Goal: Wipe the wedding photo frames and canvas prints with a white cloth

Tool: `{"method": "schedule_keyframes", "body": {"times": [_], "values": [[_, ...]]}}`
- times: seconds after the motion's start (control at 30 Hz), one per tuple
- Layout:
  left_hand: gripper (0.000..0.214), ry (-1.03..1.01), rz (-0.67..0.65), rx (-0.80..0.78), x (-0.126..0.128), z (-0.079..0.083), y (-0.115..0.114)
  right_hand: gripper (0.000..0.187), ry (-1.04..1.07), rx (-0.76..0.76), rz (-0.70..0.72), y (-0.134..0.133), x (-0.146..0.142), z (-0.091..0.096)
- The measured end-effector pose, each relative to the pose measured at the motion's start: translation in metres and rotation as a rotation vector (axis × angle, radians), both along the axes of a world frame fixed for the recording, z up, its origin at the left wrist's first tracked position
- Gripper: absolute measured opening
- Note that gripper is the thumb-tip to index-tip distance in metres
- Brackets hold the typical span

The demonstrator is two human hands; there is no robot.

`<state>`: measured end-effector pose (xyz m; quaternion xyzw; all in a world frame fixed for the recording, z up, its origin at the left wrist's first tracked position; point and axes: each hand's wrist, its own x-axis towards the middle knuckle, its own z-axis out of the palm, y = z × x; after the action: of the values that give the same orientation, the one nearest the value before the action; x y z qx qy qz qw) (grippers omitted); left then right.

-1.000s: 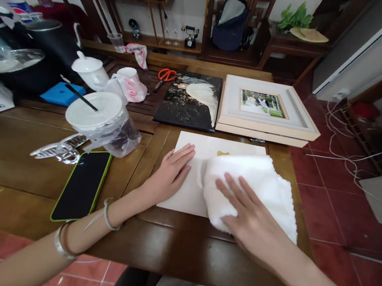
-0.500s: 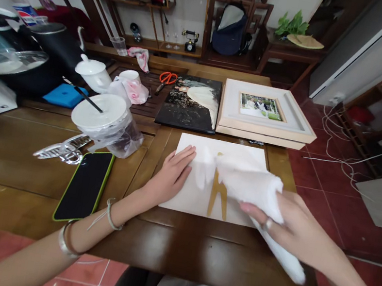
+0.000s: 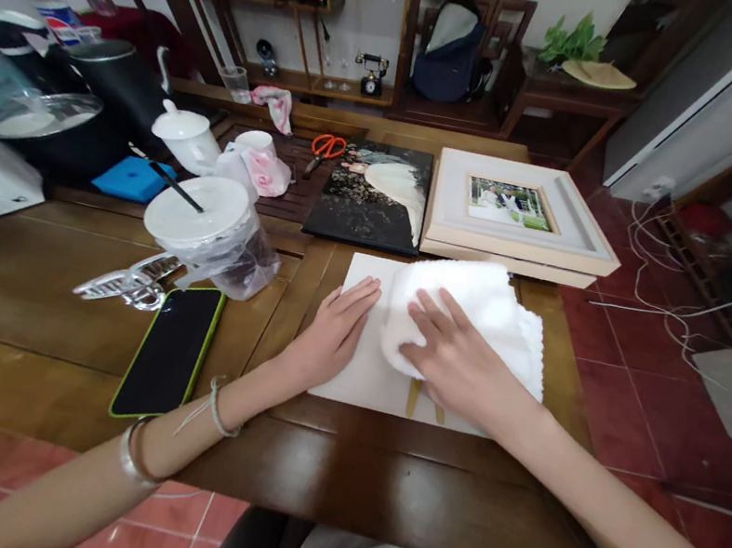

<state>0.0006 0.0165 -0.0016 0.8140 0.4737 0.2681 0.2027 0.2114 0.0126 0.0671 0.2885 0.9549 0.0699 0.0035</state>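
Released on both sides, nothing clenched: my left grip (image 3: 336, 333) lies palm down, fingers straight and close together, on the left edge of the white board (image 3: 358, 378), fingertips just beside the towel, and my right grip (image 3: 456, 364) is spread flat on top of the white towel (image 3: 481, 299), fingers fanned toward the left, pressing on it rather than grasping it. That towel sits bunched over the middle and right of the board, its far edge right up by the framed photo (image 3: 518, 214), though I cannot tell whether they touch, and its scalloped hem pokes out to the right. Gold strokes (image 3: 422, 405) peek out below my right palm at the board's near edge. Board lies flat on the wooden worktop (image 3: 46, 322), straight in front of me. Beyond it, side by side, a dark glossy print (image 3: 368, 204) and that pale frame. Orange-handled scissors (image 3: 327, 146) lie further back. Off to my left, a phone (image 3: 172, 353) in a green case lies face up, screen dark, a silver hair clip (image 3: 123, 288) just beside its far end, and a lidded cup (image 3: 201, 221) in a clear bag, black straw sticking out, near that
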Motion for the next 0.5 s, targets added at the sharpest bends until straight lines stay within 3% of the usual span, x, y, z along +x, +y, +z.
{"method": "schedule_keyframes", "body": {"times": [0.3, 0.4, 0.5], "values": [[0.040, 0.015, 0.014, 0.002, 0.001, 0.000, 0.000, 0.014, 0.191, -0.360, 0.117, -0.078, 0.021, 0.016], [0.040, 0.019, 0.016, 0.002, 0.001, -0.001, 0.000, 0.021, 0.269, -0.483, 0.116, -0.081, 0.035, 0.027], [0.041, 0.012, 0.011, 0.009, 0.000, -0.002, 0.000, 0.028, 0.361, -0.521, -0.005, -0.069, 0.051, 0.031]]}}
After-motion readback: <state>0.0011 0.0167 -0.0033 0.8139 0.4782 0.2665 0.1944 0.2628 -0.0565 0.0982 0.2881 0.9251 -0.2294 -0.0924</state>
